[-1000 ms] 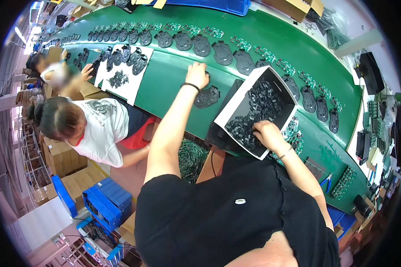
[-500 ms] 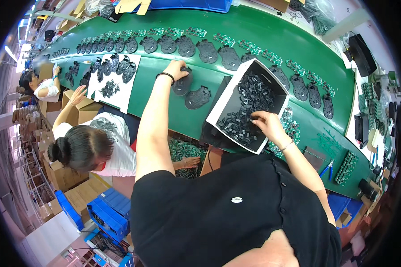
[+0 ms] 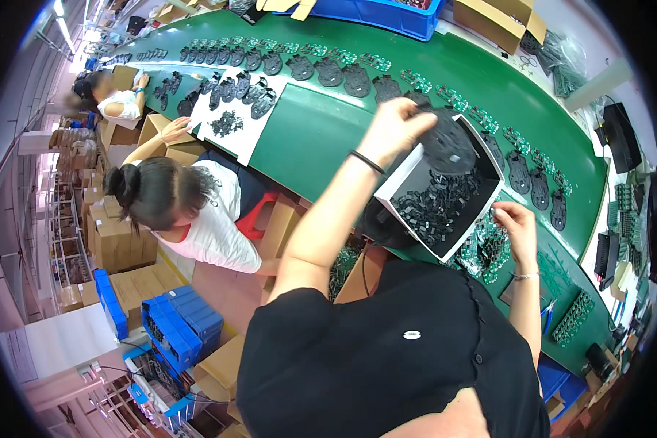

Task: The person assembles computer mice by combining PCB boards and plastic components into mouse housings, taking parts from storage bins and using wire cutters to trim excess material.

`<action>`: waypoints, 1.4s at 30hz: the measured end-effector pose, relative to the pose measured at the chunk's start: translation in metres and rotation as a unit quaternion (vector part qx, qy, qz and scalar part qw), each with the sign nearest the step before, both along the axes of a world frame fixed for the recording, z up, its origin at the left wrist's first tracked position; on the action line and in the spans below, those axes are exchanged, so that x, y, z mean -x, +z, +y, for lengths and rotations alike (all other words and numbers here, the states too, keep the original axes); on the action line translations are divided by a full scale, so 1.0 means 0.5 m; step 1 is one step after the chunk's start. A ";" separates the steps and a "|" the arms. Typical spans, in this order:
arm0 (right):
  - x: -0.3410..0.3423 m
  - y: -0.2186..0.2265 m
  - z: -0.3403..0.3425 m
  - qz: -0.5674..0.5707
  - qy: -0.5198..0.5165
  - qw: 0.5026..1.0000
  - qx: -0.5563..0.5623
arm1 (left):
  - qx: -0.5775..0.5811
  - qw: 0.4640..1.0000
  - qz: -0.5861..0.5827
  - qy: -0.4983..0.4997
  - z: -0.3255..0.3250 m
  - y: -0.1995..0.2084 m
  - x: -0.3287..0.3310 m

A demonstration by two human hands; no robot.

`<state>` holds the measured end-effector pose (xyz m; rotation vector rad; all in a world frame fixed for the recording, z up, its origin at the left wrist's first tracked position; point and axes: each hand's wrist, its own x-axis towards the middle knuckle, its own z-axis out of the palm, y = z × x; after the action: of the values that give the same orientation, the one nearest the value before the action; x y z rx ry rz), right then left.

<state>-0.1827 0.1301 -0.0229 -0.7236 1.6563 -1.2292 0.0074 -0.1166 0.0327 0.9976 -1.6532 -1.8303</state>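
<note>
In my left hand [image 3: 398, 131] is a flat black plastic shell [image 3: 449, 146], shaped like a computer mouse base and smeared by motion. Whether a second shell is with it, I cannot tell. It hangs over the far part of a white box [image 3: 401, 174], where small black plastic pieces [image 3: 434, 208] lie in a heap. Just off the box's right edge is my right hand [image 3: 516, 223], its thumb and fingers pinched together; anything between them is too small to make out. Below that hand lies a pile of green circuit boards [image 3: 482, 252].
More black shells [image 3: 356, 80] line the green table [image 3: 310, 120], with green boards [image 3: 376, 61] behind them. At left, a co-worker [image 3: 190, 212] sits by a white sheet [image 3: 259, 128] bearing shells and small parts. Blue-handled pliers [image 3: 548, 315] lie at right.
My left hand has lifted from the table and moved right, carrying a shell over the box. Two shells are gone from the table there. My right hand has come out of the box to its right.
</note>
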 end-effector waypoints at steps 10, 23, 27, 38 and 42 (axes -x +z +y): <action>0.063 0.057 0.147 -0.035 -0.192 0.980 0.022 | -0.185 0.982 0.047 -0.001 0.215 -0.038 0.121; 0.075 0.095 0.189 -0.383 -0.184 0.889 0.171 | -0.235 0.969 0.073 -0.026 0.274 -0.029 0.144; 0.069 0.140 0.186 -0.184 -0.215 0.954 0.099 | -0.200 0.976 0.071 -0.041 0.297 -0.025 0.154; 0.034 0.166 0.075 0.399 -0.094 0.909 0.076 | -0.006 0.998 0.023 -0.056 0.352 -0.016 0.174; 0.041 0.138 0.071 0.366 -0.120 0.921 0.065 | 0.001 0.998 0.030 -0.058 0.354 -0.008 0.174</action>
<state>-0.2034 0.1656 0.0462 -1.1904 2.3393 -1.3356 -0.0794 0.0602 0.0287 0.8535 -1.7081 -1.9133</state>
